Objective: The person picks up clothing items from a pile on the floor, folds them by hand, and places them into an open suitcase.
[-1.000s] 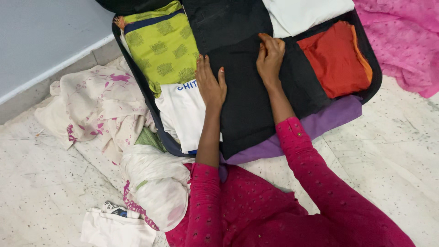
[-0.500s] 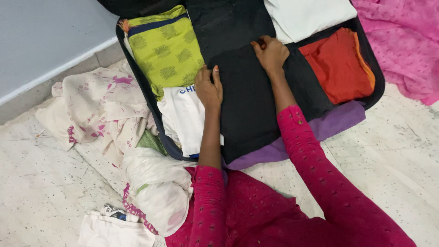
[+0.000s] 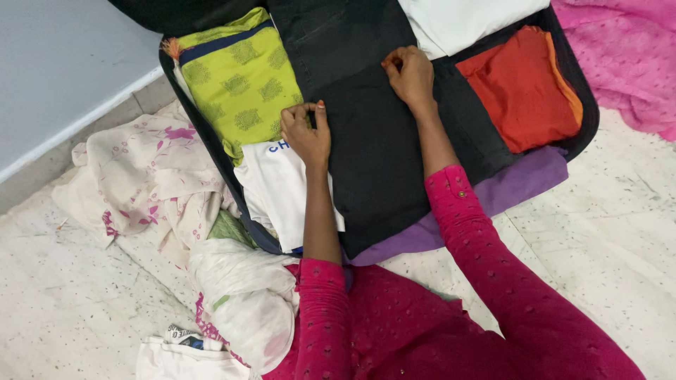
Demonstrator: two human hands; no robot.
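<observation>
Both hands (image 3: 355, 105) on black garment (image 3: 377, 162)

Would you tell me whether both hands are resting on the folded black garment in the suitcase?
Yes, the left hand and right hand both rest on the folded black garment.

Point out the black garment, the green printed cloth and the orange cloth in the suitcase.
black garment (image 3: 380, 162), head view, on its flat middle, below the hands.
green printed cloth (image 3: 243, 84), head view, on the centre of its folded top.
orange cloth (image 3: 517, 91), head view, on the middle of its folded face.
</observation>
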